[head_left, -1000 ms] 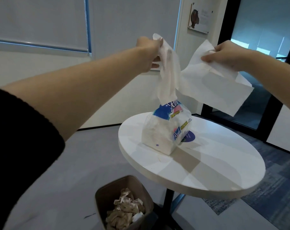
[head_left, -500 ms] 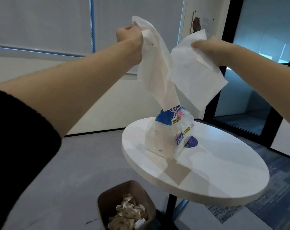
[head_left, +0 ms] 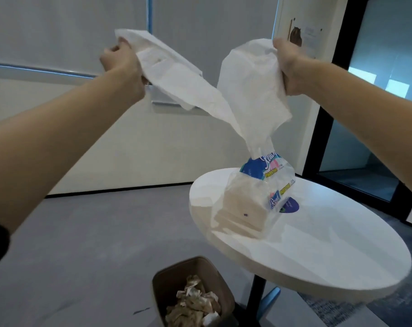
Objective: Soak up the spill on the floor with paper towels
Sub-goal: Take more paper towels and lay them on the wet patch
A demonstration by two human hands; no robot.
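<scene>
A plastic pack of paper towels (head_left: 252, 201) stands on the round white table (head_left: 330, 251), tilted and partly lifted by the sheets drawn from its top. My left hand (head_left: 122, 62) grips one white towel (head_left: 183, 83) high at the upper left; its lower end still runs down into the pack's opening. My right hand (head_left: 286, 67) grips a second white towel (head_left: 252, 90), which hangs down toward the pack. No spill shows on the grey floor (head_left: 82, 244).
A brown waste bin (head_left: 167, 282) with crumpled used towels stands on the floor in front of the table's black leg (head_left: 255, 296). A white wall with blinds lies behind; a dark-framed glass door is at the right.
Both hands have spread apart, the left pulling its towel up and to the left. The sheet has stretched further out of the pack, and the pack has tipped.
</scene>
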